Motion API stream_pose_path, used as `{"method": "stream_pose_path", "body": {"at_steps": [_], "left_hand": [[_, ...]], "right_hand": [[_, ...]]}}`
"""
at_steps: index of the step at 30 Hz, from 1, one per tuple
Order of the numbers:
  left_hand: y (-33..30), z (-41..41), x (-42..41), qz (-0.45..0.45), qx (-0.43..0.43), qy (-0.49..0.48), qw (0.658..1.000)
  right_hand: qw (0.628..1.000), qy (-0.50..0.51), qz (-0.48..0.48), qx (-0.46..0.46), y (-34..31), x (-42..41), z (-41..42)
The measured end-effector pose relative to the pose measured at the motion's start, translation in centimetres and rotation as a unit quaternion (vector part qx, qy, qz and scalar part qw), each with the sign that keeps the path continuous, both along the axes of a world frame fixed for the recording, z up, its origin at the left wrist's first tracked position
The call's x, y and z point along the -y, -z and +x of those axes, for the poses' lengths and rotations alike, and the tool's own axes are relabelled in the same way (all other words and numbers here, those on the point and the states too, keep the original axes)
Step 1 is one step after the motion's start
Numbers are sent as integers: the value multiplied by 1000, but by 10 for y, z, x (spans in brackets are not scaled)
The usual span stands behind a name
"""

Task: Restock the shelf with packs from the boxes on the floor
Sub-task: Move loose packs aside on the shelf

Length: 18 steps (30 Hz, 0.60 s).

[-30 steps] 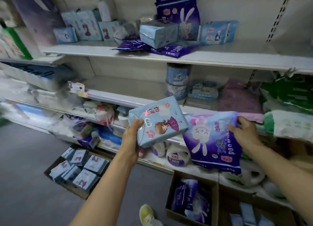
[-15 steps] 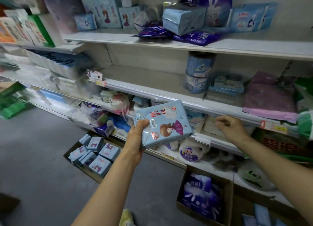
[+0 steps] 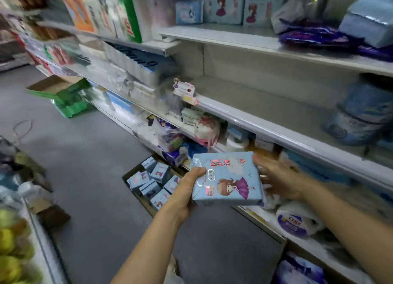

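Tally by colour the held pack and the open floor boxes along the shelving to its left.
Light blue pack, gripped by the left hand: 1
Brown box of light blue packs: 1
Green box: 1
Total: 3

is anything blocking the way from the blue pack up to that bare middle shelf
Nothing visible does. The left hand holds the blue pack below the middle shelf, whose stretch above it lies bare. Only the shelf's front lip juts out above, so the pack must pass around it.
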<state>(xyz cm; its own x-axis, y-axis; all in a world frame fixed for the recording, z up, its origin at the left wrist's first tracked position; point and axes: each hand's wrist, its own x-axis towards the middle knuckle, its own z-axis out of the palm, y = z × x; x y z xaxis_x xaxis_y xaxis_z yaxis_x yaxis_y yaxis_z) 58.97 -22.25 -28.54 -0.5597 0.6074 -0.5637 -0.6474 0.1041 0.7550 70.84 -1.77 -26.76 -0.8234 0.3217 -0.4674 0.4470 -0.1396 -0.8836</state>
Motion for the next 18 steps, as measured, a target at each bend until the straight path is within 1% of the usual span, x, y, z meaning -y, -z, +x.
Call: {"method": "stream_pose_path", "body": {"at_steps": [4,7,10,12,15,18], "left_hand": [[22,-87,30,-53,34,9,998],[53,-153,54,-98,76,-15,992],[89,-217,77,-115,134,-70,982],[111,-256,88,-122,159,-115,973],[159,-321,101,-150,184,-173,956],[205,-369,103,-149,200,-200,947]], "right_hand": [[995,-81,-32,45,34,23,-98],[992,-71,-58,91,69,48,-170],[984,-62,-101,135,115,70,-244],[979,-37,-128,154,141,82,-286],[969,28,-164,185,186,104,-349],[951,92,-206,213,232,126,-400]]}}
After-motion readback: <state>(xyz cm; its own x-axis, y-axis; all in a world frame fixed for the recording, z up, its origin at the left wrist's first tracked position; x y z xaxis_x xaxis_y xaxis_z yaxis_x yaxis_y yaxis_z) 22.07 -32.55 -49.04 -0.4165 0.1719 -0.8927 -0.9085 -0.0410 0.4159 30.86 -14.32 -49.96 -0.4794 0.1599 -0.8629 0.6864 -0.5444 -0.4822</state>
